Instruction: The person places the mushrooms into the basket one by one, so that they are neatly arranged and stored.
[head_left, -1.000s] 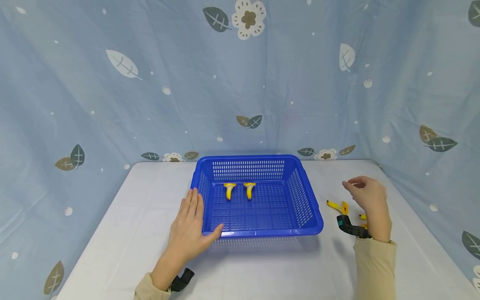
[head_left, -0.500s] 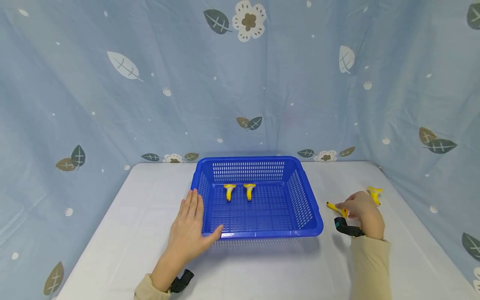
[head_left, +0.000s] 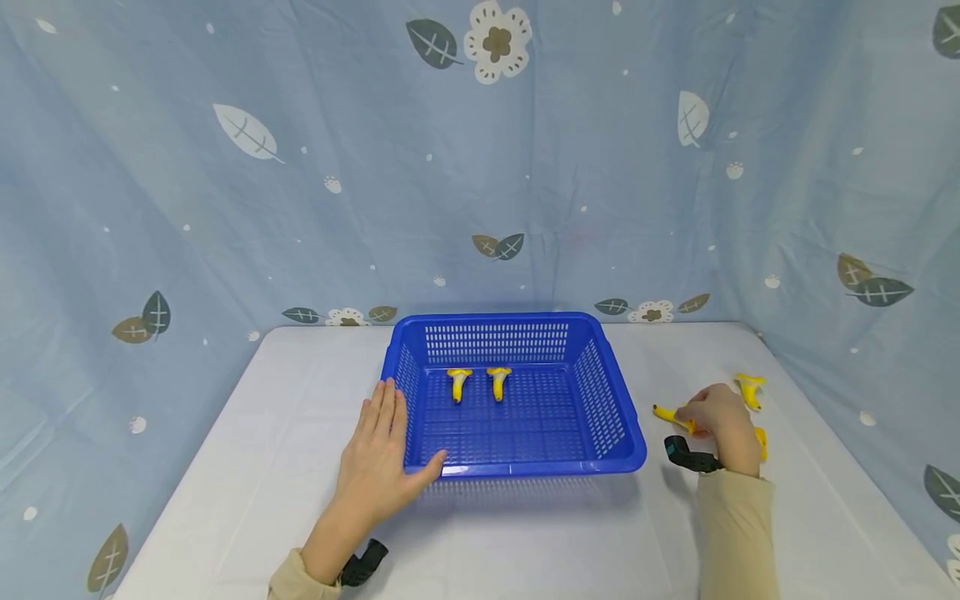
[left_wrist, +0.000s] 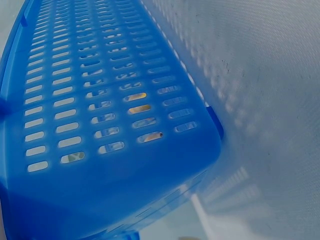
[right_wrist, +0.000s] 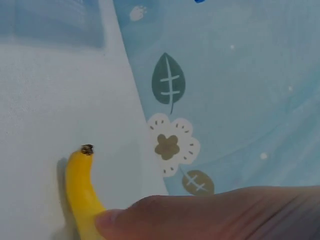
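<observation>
My left hand [head_left: 378, 462] lies with straight fingers along the left rim of a blue plastic basket [head_left: 517, 468], its thumb at the front rim. That basket's slotted wall [left_wrist: 100, 195] fills much of the left wrist view. To the right of the basket, my right hand [head_left: 722, 421] pinches a small yellow banana [head_left: 666, 412] lying on the table. In the right wrist view the thumb [right_wrist: 145, 220] presses against the side of the banana [right_wrist: 81, 180], dark tip pointing away; its other end is hidden. Two partly peeled bananas lie side by side inside the basket, the left one [head_left: 459, 385] and the right one [head_left: 498, 383].
Beyond my right hand lies another peeled banana [head_left: 750, 390], and one more [head_left: 762, 443] shows partly behind the wrist. The white-covered table [head_left: 315, 367] ends at a blue patterned curtain [head_left: 480, 167] at the back. Black cameras sit on both wrists.
My right hand has come down and slightly left onto the banana, its fingers now closed at the peel end. The left hand and the basket have stayed in place.
</observation>
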